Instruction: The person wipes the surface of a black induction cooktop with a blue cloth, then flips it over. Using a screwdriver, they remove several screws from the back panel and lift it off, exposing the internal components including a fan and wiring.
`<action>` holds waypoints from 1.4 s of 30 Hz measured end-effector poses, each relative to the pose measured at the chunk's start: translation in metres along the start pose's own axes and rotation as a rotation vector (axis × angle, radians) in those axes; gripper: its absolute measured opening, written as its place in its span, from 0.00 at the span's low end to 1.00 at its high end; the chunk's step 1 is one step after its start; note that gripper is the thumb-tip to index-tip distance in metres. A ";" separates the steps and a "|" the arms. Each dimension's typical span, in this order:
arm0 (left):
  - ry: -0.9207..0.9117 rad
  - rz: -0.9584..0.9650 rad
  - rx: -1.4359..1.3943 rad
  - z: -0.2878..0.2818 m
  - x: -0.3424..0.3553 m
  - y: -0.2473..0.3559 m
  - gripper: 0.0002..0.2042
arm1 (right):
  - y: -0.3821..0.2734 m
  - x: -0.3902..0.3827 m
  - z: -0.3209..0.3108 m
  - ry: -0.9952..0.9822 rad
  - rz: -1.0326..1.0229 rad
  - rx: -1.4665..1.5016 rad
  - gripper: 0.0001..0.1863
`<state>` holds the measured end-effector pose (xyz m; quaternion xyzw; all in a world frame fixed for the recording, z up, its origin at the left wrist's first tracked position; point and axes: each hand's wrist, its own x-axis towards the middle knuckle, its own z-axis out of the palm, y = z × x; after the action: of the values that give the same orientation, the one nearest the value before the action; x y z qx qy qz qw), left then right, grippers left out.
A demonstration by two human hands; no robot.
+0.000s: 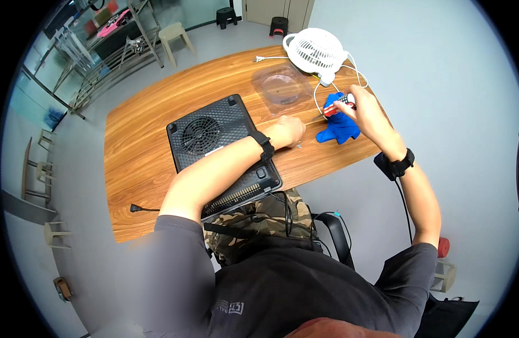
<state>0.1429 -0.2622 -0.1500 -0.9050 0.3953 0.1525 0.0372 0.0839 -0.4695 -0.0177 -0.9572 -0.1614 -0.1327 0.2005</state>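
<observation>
My right hand [363, 110] grips a screwdriver by its red, black and white handle [341, 105], above a crumpled blue cloth [343, 128]. A thin shaft seems to run from the handle toward my left hand [291, 130], which is closed with its fingertips hidden. Small silvery screws [299, 145] lie on the tabletop beside that hand. Under my left forearm rests a flat black appliance [183, 145], underside up, showing a round fan grille [201, 136], small feet and a slotted vent [232, 198] along its near edge.
A white fan [316, 50] with its cord lies at the far right corner of the wooden table [141, 163]. Beside it sits a clear plastic tray [282, 90]. A black plug [135, 208] is at the left. Stools [176, 36] and a metal rack [144, 48] stand beyond.
</observation>
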 end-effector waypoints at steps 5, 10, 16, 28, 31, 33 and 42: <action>-0.044 -0.044 -0.019 -0.002 0.010 0.017 0.15 | 0.013 -0.021 0.011 0.027 0.030 0.143 0.20; -0.048 -0.055 -0.024 0.009 0.024 0.013 0.13 | 0.019 -0.038 0.020 0.027 0.042 0.237 0.18; -0.053 -0.061 -0.072 0.010 0.020 0.009 0.14 | 0.032 -0.047 0.030 0.070 0.089 0.258 0.19; 0.281 -0.082 -0.273 -0.038 -0.151 -0.035 0.11 | 0.018 -0.097 0.086 0.342 0.086 0.424 0.20; 0.356 -0.197 -0.344 -0.035 -0.220 -0.038 0.10 | 0.025 -0.112 0.109 0.371 0.042 0.332 0.20; 0.379 -0.299 -0.347 -0.020 -0.255 -0.045 0.10 | 0.021 -0.117 0.114 0.397 -0.003 0.295 0.21; 0.449 -0.461 -0.304 0.037 -0.322 -0.050 0.11 | 0.011 -0.122 0.142 0.414 -0.043 0.232 0.22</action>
<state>-0.0368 0.0060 -0.0897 -0.9766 0.1519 -0.0054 -0.1525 0.0033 -0.4498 -0.1859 -0.8765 -0.1514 -0.3108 0.3351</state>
